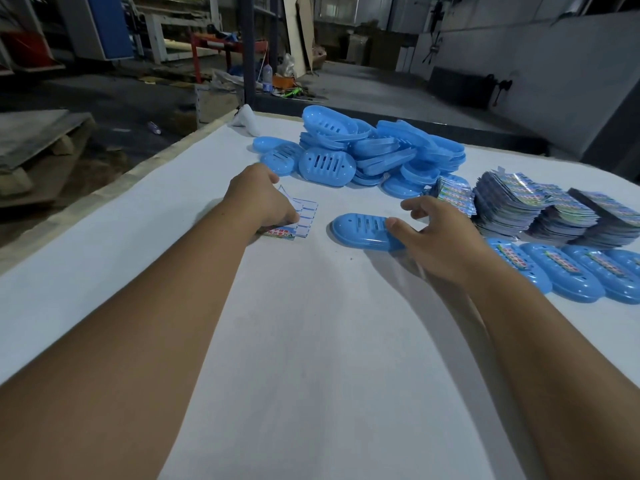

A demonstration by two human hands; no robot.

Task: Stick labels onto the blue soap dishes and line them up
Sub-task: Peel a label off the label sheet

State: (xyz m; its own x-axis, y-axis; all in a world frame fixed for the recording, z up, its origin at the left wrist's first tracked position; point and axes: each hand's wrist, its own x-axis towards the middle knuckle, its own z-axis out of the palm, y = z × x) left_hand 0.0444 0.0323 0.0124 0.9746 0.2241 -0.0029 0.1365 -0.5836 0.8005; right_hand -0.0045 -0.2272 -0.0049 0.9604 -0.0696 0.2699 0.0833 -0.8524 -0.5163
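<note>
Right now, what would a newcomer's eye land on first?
The heap of blue dishes at the far middle of the table, then the label stacks at right. Nearer, the right hand touches one bare dish while the left hand holds a label sheet.

1. Two hands are showing: left hand (260,199), right hand (440,233)
2. One unlabelled soap dish (363,232) is lying apart
3. Four labelled dishes (568,271) are showing in a row, cut by the frame edge
4. One heap of dishes (363,150), too tangled to count
5. Three or four label stacks (540,209)
6. One label sheet (298,220)
</note>
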